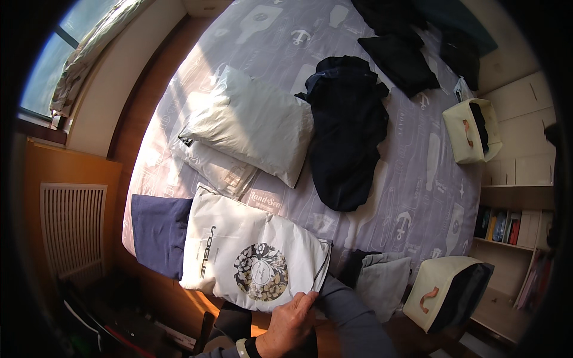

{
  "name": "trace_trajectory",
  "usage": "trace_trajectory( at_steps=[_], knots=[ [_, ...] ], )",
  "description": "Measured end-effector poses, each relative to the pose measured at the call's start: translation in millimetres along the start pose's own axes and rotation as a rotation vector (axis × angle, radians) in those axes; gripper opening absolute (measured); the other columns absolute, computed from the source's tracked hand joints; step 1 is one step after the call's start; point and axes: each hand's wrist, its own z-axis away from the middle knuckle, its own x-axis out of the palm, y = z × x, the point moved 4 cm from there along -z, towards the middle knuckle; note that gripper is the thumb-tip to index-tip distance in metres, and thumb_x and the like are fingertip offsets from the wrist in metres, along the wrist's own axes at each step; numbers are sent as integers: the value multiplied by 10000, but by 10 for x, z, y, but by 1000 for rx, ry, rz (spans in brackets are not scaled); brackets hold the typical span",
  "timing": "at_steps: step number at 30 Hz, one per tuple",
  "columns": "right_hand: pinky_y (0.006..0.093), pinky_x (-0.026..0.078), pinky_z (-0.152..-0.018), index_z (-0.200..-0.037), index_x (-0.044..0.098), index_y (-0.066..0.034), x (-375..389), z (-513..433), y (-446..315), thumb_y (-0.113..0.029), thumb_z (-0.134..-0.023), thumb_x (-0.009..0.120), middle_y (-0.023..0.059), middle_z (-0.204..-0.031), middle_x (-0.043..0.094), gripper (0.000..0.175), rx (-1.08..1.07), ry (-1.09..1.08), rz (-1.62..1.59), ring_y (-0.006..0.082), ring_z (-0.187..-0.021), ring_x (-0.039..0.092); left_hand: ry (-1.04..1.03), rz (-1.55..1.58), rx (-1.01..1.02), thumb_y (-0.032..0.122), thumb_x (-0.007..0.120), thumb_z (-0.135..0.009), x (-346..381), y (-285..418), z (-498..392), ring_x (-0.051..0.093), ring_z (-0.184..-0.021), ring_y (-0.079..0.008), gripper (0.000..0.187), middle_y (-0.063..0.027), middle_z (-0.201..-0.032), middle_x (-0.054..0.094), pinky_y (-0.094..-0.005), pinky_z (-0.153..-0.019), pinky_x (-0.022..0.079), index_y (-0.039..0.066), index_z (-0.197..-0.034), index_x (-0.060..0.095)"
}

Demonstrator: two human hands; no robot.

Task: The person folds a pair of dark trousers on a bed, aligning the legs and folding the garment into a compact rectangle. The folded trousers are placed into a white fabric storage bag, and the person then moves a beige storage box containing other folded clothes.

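Note:
My left hand point(291, 320), with bands at the wrist, pinches the open edge of a white plastic garment bag point(210, 255). The bag lies plump at the near edge of the bed and bears printed lettering and a round floral print. A grey sleeve point(351, 308) on my right arm runs up to the bag's mouth; the right hand is out of sight, apparently inside the bag. Left of the bag, partly tucked against it, is folded purple-blue cloth point(159, 232). Behind it rest a full pale plastic bag point(250, 121) and a flatter clear bag point(215, 168).
A dark garment point(344, 143) stretches over the patterned bedsheet point(309, 215). Grey folded clothing point(385, 277) is at the near right. Cream fabric bins point(423, 291) with clothes stand along the right side by shelves point(506, 244). More black clothes point(398, 62) lie at the far right.

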Motion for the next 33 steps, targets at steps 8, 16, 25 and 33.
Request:
trace_trajectory(
  at_steps=[8,16,25,33],
  knots=[
    [467,498,-1030,-1334,583,-68,-9,-148,75,-172,-882,715,206,-1318,613,482,29,29,-9,363,-1205,610,-14,105,26,-64,714,-854,-25,-2,-124,688,-709,-333,446,-122,-861,647,-409,-632,555,30,-1284,638],
    [465,488,-1044,-1361,559,-66,13,-170,85,-177,-891,714,206,-1341,599,507,39,47,-31,360,-1225,598,35,90,-36,-77,727,-858,-190,-69,-194,630,-617,-204,387,-72,-775,609,-337,-589,511,22,-1229,674],
    [464,476,-1060,-1391,532,-64,192,-125,18,-182,-900,713,206,-1367,582,536,43,24,-50,358,-1247,584,10,259,-110,-77,730,-874,115,-340,-26,638,-620,-165,396,-70,-778,639,-307,-602,513,8,-1251,641],
    [462,466,-1074,-1417,508,-62,231,-137,35,-187,-909,712,206,-1390,567,562,42,26,-98,355,-1267,571,-6,207,-92,-83,724,-869,188,-450,4,622,-623,-141,419,-59,-780,641,-297,-601,509,2,-1266,620]
  ],
)
